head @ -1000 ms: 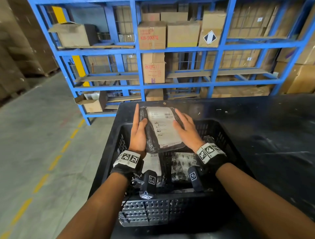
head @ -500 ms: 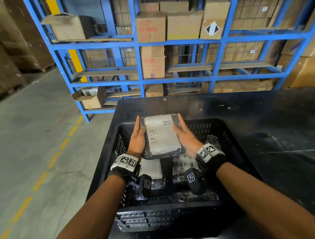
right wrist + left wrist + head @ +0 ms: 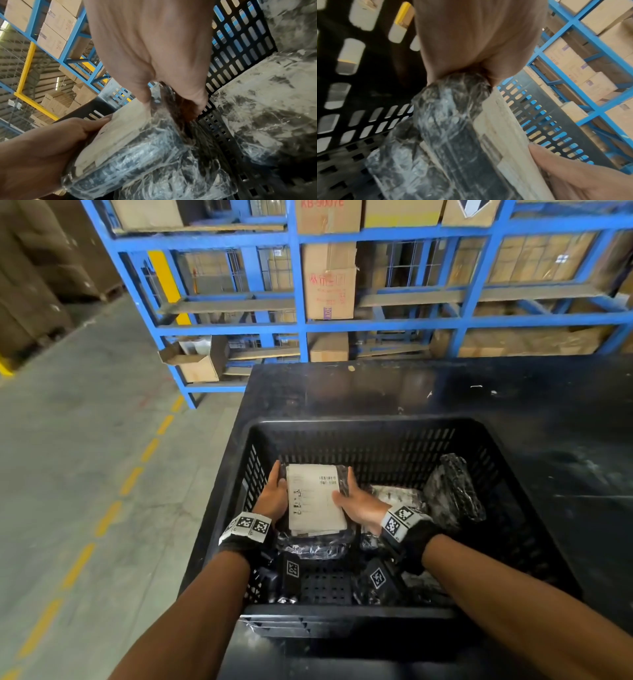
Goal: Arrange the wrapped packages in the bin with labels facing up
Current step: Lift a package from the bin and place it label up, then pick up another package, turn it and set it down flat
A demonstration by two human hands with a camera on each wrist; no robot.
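A package wrapped in clear film over black, with a white label [image 3: 315,498] facing up, is low inside the black slotted bin [image 3: 376,422], on its left side. My left hand [image 3: 278,486] grips its left edge and my right hand [image 3: 346,491] grips its right edge, thumbs on top. In the left wrist view the package [image 3: 453,121] runs away from my left hand [image 3: 479,40]. The right wrist view has my right hand [image 3: 154,47] pinching the film edge of the package [image 3: 137,155]. Another wrapped package [image 3: 315,546] lies under it.
A wrapped package [image 3: 397,494] lies flat in the bin's middle right, and another [image 3: 452,491] leans against the right wall. The bin stands on a black table [image 3: 513,405]. Blue racking [image 3: 301,285] with cardboard boxes stands behind; grey floor lies to the left.
Both hands have lowered the labelled package from above the bin's far rim down into the bin's left side. The label has stayed facing up.
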